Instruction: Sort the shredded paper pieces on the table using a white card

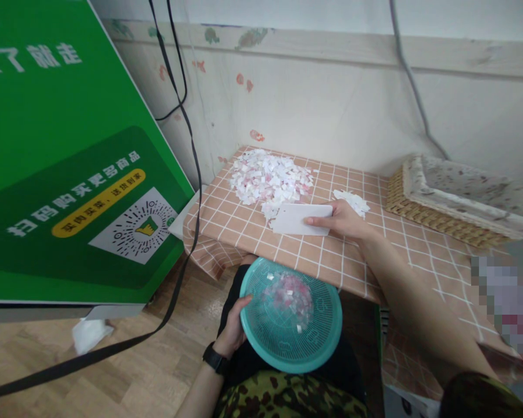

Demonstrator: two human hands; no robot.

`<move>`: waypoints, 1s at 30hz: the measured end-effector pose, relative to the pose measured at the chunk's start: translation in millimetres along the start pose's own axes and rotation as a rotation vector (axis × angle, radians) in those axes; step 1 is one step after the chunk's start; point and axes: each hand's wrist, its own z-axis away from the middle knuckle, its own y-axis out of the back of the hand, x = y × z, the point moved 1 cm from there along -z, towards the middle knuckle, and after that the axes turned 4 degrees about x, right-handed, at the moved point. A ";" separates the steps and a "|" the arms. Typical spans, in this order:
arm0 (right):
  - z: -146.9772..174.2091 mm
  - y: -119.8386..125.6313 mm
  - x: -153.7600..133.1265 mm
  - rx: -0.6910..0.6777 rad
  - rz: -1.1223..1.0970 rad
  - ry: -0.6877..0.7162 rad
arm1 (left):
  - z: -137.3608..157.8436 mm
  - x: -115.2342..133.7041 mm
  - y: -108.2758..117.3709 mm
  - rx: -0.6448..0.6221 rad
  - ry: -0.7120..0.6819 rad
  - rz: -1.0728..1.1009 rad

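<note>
My left hand (236, 325) grips the rim of a round green plastic colander (322, 325), tilted over my lap just below the table edge. Inside the colander lies a small heap of pink and white paper scraps (290, 299). Above the table, my right hand (346, 217) pinches a flat white card (294, 219), thumb on top. The card's far end meets the front of a large pile of white and pinkish scraps (270, 177). Just behind my right hand sits a smaller pile of white scraps (353, 203), partly hidden by it.
A brown checked cloth (239, 223) covers the table. At the right stands a lined wicker basket (444, 215). A green sign (65, 151) leans in at left, with a black strap (174, 290) hanging before it. White plastic (90, 335) lies on the floor.
</note>
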 end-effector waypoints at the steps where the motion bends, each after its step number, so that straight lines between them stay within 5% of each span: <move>1: 0.5 0.3 -0.6 -0.016 -0.004 -0.008 | 0.2 0.2 -0.7 -0.008 0.000 0.001; 12: 13.1 -8.8 -19.0 -0.014 0.135 0.086 | 2.2 5.4 2.1 0.014 0.029 0.045; 19: 59.4 -28.2 -19.8 0.082 0.271 0.122 | 10.1 22.2 -9.1 0.021 0.029 0.060; 26: 98.3 -43.0 -24.3 0.029 0.269 0.241 | 21.9 38.4 -19.5 0.008 0.067 0.034; 30: 91.3 -38.4 -21.0 0.250 0.268 0.107 | 26.5 44.2 -21.3 0.004 0.056 0.029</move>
